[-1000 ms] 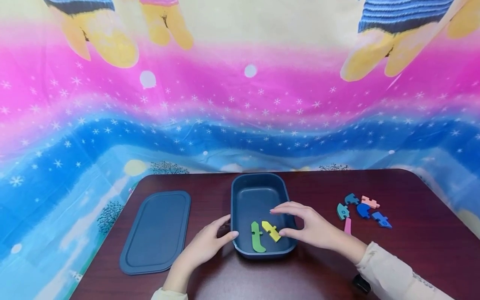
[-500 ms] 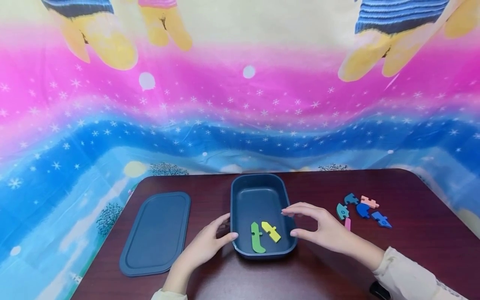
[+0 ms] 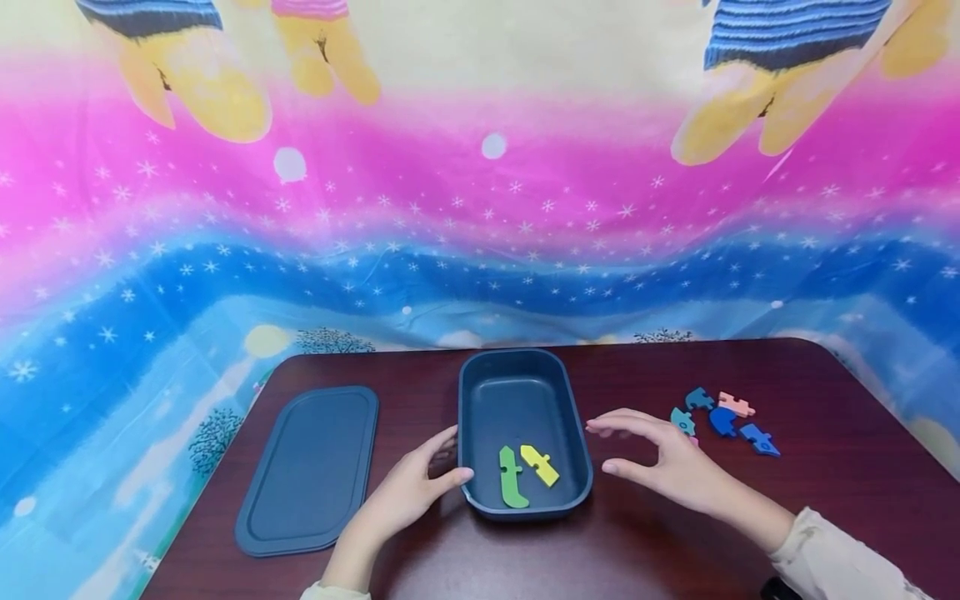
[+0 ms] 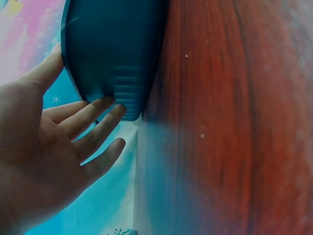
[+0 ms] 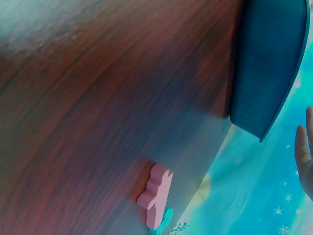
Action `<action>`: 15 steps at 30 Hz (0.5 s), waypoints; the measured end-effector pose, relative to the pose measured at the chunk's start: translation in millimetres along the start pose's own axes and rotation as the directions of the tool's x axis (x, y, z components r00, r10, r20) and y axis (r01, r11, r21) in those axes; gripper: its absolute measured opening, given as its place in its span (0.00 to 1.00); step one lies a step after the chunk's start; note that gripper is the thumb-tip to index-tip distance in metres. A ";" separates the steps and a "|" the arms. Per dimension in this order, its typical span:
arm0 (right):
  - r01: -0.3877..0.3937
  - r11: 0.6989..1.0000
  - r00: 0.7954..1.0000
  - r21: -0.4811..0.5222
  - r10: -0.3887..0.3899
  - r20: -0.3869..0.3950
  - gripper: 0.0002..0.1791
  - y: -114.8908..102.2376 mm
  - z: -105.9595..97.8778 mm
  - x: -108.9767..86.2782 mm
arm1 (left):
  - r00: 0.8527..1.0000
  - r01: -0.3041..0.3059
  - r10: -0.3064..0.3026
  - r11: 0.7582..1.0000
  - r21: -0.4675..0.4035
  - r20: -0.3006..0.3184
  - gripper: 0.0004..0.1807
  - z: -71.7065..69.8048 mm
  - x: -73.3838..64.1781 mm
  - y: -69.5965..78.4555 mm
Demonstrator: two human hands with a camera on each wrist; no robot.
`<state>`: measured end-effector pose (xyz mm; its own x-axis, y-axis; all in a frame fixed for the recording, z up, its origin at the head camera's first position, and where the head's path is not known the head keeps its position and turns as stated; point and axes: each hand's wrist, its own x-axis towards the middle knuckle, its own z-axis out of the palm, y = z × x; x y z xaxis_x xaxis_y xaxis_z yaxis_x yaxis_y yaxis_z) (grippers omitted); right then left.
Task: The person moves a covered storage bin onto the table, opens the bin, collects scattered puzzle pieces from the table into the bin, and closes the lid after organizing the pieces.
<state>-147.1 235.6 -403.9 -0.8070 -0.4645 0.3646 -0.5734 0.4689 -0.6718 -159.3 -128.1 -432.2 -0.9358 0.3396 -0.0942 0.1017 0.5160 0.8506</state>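
Observation:
A dark blue-grey rectangular box [image 3: 517,408] stands lidless on the table. Inside, near its front end, lie a green puzzle piece [image 3: 512,479] and a yellow puzzle piece [image 3: 540,465]. My left hand [image 3: 408,492] is at the box's left side, thumb at the rim; in the left wrist view the left hand [image 4: 63,132] has its fingers extended along the ribbed outer wall. Just right of the box, my right hand [image 3: 667,458] holds nothing, its thumb and fingers spread apart. Only the edge of the right hand [image 5: 305,156] shows in the right wrist view.
The matching flat lid [image 3: 311,471] lies on the table [image 3: 510,558] at left. Several puzzle pieces sit at right: a dark teal piece [image 3: 699,398], a peach piece [image 3: 737,404], blue pieces and a light teal one. Another, a pink piece [image 3: 693,442], is mostly hidden by the right hand.
My right hand has moved right, from over the box and the yellow piece to outside the box's right rim, covering most of the pink piece. The left hand stays at the box.

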 end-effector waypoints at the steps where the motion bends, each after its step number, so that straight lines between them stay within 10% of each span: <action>1: -0.001 1.000 1.000 -0.008 0.001 -0.004 0.25 0.5 -0.7 -0.9 | 1.000 0.002 -0.002 1.000 0.000 0.000 0.40 -0.3 -0.2 0.1; 15: -0.046 0.998 0.998 -0.052 0.044 -0.037 0.26 9.6 -10.2 -18.9 | 1.000 -0.001 0.001 1.000 0.017 -0.008 0.40 -0.7 -1.0 0.3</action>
<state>-138.8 256.5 -410.6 -0.8363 -0.4153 0.3580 -0.5421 0.5286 -0.6532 -158.7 -128.8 -431.5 -0.9382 0.3344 -0.0892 0.1084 0.5286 0.8419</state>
